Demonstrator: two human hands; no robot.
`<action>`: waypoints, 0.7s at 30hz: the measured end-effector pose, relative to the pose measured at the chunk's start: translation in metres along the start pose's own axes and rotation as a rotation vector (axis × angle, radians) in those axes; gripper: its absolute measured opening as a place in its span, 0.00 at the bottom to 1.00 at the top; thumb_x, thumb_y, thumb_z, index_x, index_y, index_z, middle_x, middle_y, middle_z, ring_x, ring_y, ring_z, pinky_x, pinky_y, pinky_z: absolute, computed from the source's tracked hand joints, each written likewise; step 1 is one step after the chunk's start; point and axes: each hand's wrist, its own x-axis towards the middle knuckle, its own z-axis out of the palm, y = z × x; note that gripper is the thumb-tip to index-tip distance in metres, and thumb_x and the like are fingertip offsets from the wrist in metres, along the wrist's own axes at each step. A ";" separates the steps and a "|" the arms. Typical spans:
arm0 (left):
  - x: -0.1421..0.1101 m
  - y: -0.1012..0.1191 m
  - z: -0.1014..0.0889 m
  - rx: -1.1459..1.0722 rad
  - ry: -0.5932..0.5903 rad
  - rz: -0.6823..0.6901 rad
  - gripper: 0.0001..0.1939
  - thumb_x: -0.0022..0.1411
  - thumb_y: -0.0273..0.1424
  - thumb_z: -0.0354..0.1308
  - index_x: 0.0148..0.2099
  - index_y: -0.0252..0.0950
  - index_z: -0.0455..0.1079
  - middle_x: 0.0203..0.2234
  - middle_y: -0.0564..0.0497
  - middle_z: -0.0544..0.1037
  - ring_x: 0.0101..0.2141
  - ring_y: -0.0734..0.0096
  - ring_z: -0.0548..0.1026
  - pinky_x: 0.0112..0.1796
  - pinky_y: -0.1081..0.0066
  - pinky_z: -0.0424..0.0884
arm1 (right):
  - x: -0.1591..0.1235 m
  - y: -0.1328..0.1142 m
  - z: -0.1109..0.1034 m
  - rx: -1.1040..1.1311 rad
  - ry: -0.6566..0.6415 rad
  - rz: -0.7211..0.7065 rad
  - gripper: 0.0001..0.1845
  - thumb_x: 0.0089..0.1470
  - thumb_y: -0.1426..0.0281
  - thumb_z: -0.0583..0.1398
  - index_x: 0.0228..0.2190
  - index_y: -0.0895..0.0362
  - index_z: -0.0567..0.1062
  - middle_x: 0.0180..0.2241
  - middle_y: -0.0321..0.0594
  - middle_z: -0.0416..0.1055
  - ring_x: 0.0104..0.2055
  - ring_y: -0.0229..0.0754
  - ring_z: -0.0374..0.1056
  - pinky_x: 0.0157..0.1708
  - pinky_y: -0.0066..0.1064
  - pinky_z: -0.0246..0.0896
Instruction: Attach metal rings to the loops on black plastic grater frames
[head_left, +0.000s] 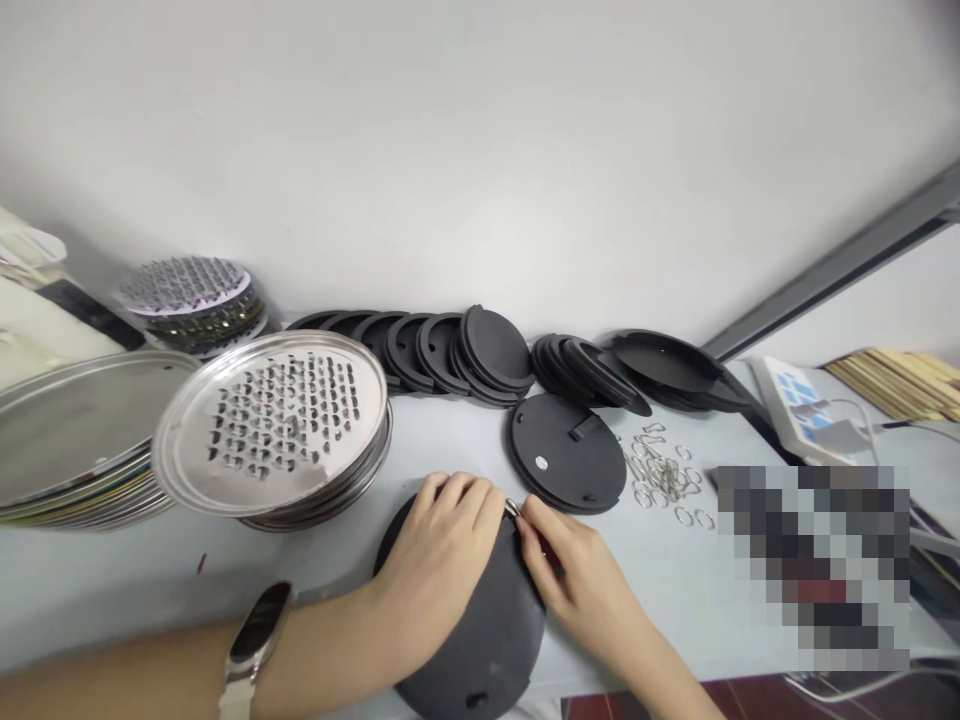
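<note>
- Left hand (448, 550), fingers close together, is lying across the black disc (502, 630), probably steadying it.
- Right hand (574, 565) is pinching the metal piece (512, 508) beside it, likely aiding control.

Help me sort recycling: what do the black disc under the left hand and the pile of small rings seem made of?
Black disc: probably plastic, possibly coated metal; matte, with soft, dull highlights.
Pile of small rings: likely metal, silvery and smooth, judging by bright glints.
</note>
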 end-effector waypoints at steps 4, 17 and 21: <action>-0.003 0.000 0.001 0.045 0.047 0.072 0.15 0.65 0.17 0.44 0.47 0.32 0.68 0.44 0.44 0.74 0.45 0.58 0.70 0.45 0.57 0.66 | 0.000 0.000 0.000 0.012 -0.010 0.005 0.11 0.64 0.71 0.47 0.28 0.52 0.54 0.22 0.31 0.58 0.23 0.38 0.57 0.25 0.28 0.50; -0.008 0.003 0.008 0.216 0.293 0.178 0.18 0.64 0.15 0.43 0.49 0.24 0.72 0.48 0.39 0.77 0.48 0.61 0.75 0.46 0.62 0.70 | -0.006 0.004 0.003 0.070 0.022 -0.005 0.13 0.64 0.71 0.47 0.27 0.53 0.52 0.21 0.30 0.56 0.22 0.37 0.55 0.25 0.27 0.48; -0.008 0.002 0.010 0.246 0.337 0.206 0.19 0.63 0.15 0.42 0.48 0.23 0.73 0.47 0.40 0.78 0.48 0.63 0.76 0.51 0.64 0.68 | -0.007 0.006 0.004 0.067 0.017 -0.016 0.13 0.64 0.71 0.47 0.27 0.53 0.51 0.22 0.30 0.55 0.22 0.37 0.54 0.25 0.27 0.48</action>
